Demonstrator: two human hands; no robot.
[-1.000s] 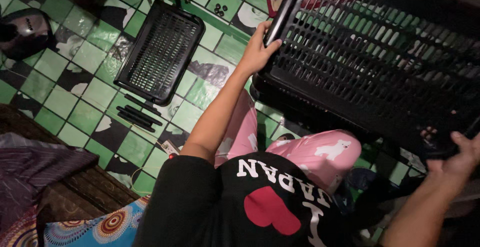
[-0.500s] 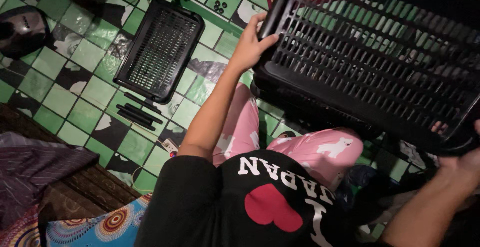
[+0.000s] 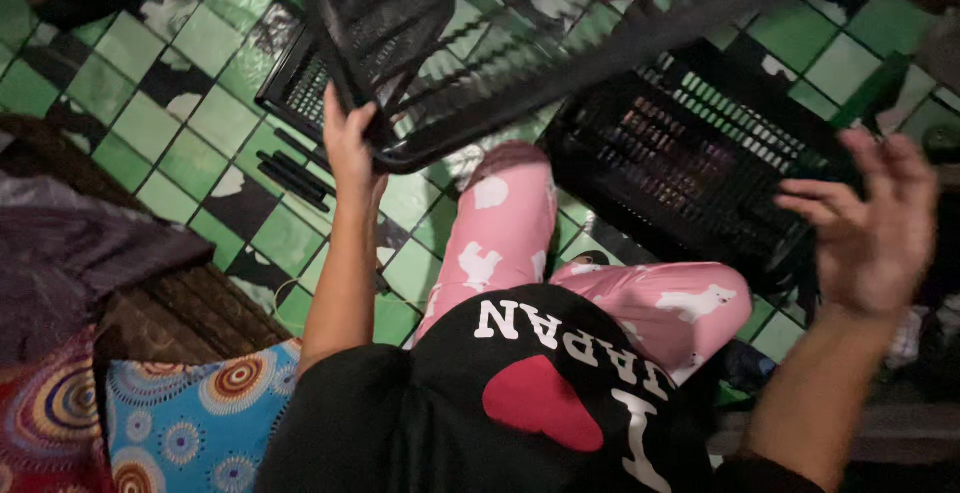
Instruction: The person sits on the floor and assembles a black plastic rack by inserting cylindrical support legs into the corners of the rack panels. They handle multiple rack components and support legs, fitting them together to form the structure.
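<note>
Two black plastic lattice pieces in play. Upper one, a slatted crate panel [image 3: 520, 63], blurred, tilted edge-on above the pink trouser knee [image 3: 500, 223]; rounded rim, thin parallel ribs. Left hand [image 3: 350, 148] at its lower corner, just left of the knee: grip closed around the rim, fingers wrapped over the edge, thumb side hard to make out. Right hand [image 3: 870, 218] well right of the knee, grip wide open, fingers spread and curled, holding nothing, clear of the panel, hovering near the second piece. Second piece, a black ribbed crate [image 3: 690, 163], lying on the floor just right of the knee; grid of small rectangular slots, glossy plastic. Third lattice tray [image 3: 310, 73], flat, up-left of the knee, partly hidden behind the raised panel. Few short black rods [image 3: 295, 168] loose on the floor left of the knee. Floor [image 3: 180, 123]: glazed green tiles mixed with black-and-white marbled ones, set diagonally. Patterned cloth [image 3: 190, 413] with coloured concentric circles, down-left of the knee. Trousers soft pink with white animal shapes.
</note>
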